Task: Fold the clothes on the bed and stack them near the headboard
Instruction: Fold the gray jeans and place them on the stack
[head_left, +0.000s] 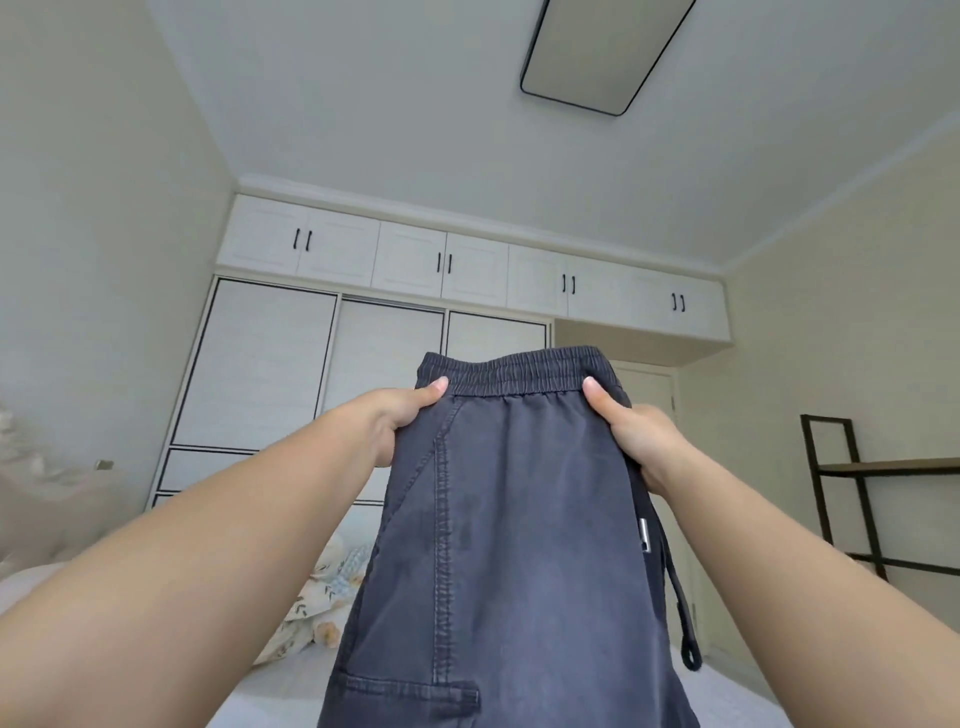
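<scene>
Left hand (395, 421), right hand (639, 436) grip dark grey elastic-waist trousers (519, 545) upright.

Dark slate-blue trousers (519, 519) are looking faded, white wardrobe (363, 291) is wearing black handles, floral bedding (317, 592) is showing cream.

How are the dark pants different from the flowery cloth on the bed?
The dark pants are plain grey-blue; the flowery cloth is pale with flower prints. The pants hang in the air, gripped at the waistband by the left hand and right hand; the flowery cloth lies crumpled on the bed, untouched. Both are fabric.
</scene>
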